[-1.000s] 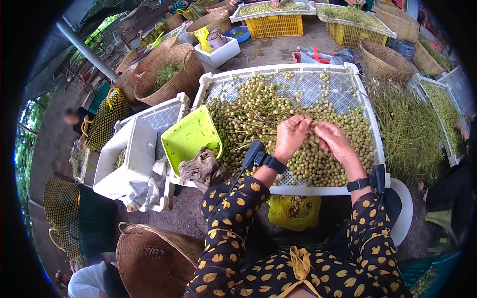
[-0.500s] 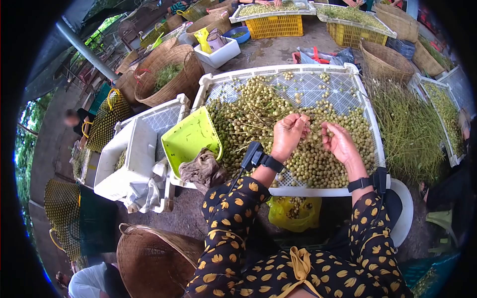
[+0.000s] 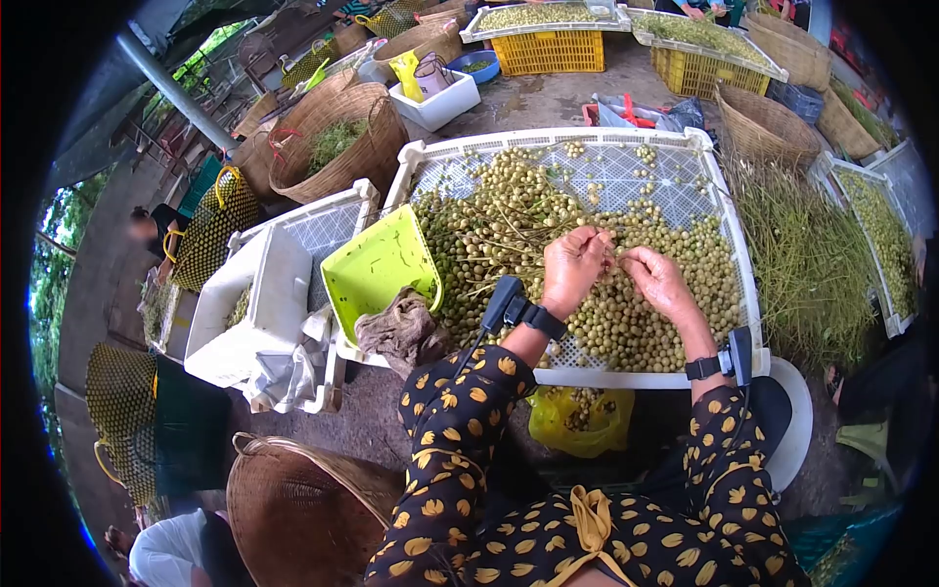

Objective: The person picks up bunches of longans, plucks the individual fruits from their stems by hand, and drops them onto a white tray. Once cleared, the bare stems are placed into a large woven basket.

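A white mesh tray in front of me holds a heap of small round greenish-yellow fruits and thin stems. Above the heap, my left hand is closed in a pinch; what sits between its fingertips is too small to name. Close beside it on the right, my right hand is also closed, thumb and forefinger together near the left fingertips. A yellow-green scoop-like container lies over the tray's left edge, with a crumpled brown cloth against it.
White boxes stand left of the tray. Woven baskets are at the lower left and farther back. Cut green stalks lie at the right. A yellow bag hangs below the tray. Other people are at trays in the back.
My right hand has moved left toward my left hand, and its fingers have closed from a spread pose. The view has shifted slightly.
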Demonstrator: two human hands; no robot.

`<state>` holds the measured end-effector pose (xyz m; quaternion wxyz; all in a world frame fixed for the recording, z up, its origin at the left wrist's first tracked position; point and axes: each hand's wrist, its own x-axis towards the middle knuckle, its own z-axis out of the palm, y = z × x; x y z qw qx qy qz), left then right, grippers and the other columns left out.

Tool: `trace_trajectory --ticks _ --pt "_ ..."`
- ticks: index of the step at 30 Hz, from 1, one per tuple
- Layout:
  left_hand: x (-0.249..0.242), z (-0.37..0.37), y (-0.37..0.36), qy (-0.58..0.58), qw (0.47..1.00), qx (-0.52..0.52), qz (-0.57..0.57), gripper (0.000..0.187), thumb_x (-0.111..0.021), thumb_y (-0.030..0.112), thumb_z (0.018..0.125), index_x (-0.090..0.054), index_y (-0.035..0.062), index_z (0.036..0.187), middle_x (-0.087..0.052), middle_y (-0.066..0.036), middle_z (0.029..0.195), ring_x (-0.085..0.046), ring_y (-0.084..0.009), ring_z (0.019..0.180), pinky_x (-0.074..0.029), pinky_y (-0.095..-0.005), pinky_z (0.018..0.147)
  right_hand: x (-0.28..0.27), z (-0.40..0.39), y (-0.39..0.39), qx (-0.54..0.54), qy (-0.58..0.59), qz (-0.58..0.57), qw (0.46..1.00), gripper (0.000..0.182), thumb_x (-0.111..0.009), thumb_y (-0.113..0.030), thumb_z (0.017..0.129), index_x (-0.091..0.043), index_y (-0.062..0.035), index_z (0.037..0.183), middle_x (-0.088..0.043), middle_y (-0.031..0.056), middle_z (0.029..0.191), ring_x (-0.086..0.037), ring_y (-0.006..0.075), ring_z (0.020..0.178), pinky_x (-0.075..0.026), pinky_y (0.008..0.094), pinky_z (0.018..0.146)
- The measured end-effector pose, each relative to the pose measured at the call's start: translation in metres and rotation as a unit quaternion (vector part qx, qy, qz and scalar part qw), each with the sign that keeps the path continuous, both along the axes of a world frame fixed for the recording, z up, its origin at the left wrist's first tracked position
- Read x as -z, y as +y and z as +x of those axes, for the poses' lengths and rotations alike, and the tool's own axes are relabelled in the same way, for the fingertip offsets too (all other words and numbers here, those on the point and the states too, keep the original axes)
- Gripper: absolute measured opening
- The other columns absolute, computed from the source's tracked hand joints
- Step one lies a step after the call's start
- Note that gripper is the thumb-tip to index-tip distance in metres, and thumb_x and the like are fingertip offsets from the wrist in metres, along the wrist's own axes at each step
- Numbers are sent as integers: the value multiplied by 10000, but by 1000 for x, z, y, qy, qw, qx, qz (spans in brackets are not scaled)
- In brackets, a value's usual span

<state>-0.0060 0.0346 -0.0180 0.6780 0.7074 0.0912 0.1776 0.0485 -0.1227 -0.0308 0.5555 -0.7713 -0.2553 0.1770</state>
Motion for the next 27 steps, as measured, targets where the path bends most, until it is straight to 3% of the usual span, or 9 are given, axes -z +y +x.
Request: trace_trajectory --ticks 4,5,8,11,14,18,22,26,27 --pt "-9 1 10 -1 996 1 -92 192 -555 163 898 -584 18 776 -624 -46 707 -631 -116 628 -493 -217 533 18 18 -16 60 -188 -33 980 172 -549 -153 877 -584 -11 968 -596 25 714 -527 141 592 -427 290 561" --pt "-10 1 13 -6 995 5 -101 201 -552 174 901 -581 22 772 -627 -50 713 -634 -119 637 -495 -221 536 20 23 -21 68 -131 -56 987 179 -558 -142 863 -588 -6 976 -617 39 776 -558 184 663 -449 315 615" --pt "-10 0 14 -6 994 18 -103 206 -544 197 908 -591 28 800 -629 -43 726 -638 -119 663 -492 -220 550 5 17 -21 44 -197 7 979 188 -563 -145 863 -594 3 974 -624 53 846 -564 165 730 -453 293 660" --pt "-10 -1 7 4 996 27 -82 196 -544 197 908 -603 29 828 -631 -31 741 -640 -113 668 -486 -212 557 -20 0 -11 7 -45 11 999 204 -567 -156 864 -600 11 976 -622 58 888 -556 141 754 -454 279 684" --pt "-1 2 4 6 997 44 -62 190 -543 195 909 -611 26 854 -634 -22 757 -641 -106 673 -483 -207 562 -2 9 -5 -67 -44 28 996 198 -560 -155 869 -603 7 975 -627 52 865 -547 115 742 -454 276 682" --pt "0 1 1 8 998 43 -48 182 -544 181 907 -614 19 864 -638 -20 764 -642 -105 663 -484 -205 563 1 10 -2 6 -100 -14 995 159 -532 -118 882 -595 4 962 -630 50 777 -558 116 669 -455 268 640" --pt "0 -1 -6 23 995 47 -86 180 -543 181 907 -607 20 859 -641 -32 779 -645 -116 677 -496 -212 576 1 15 -5 35 -109 23 993 170 -501 -120 895 -579 -8 995 -642 79 793 -614 130 702 -470 266 646" --pt "0 1 -6 3 989 41 -139 172 -535 179 911 -603 30 857 -644 -44 802 -648 -135 708 -509 -228 589 7 22 -10 106 -98 8 990 192 -451 -104 912 -556 -37 1058 -643 67 859 -618 155 791 -479 285 707" --pt "-2 2 -3 -3 987 31 -155 171 -533 179 913 -602 33 858 -645 -47 810 -649 -140 715 -513 -232 593 2 31 -17 90 -63 21 994 251 -464 -117 892 -537 -47 1121 -622 101 1005 -596 202 941 -477 320 795"
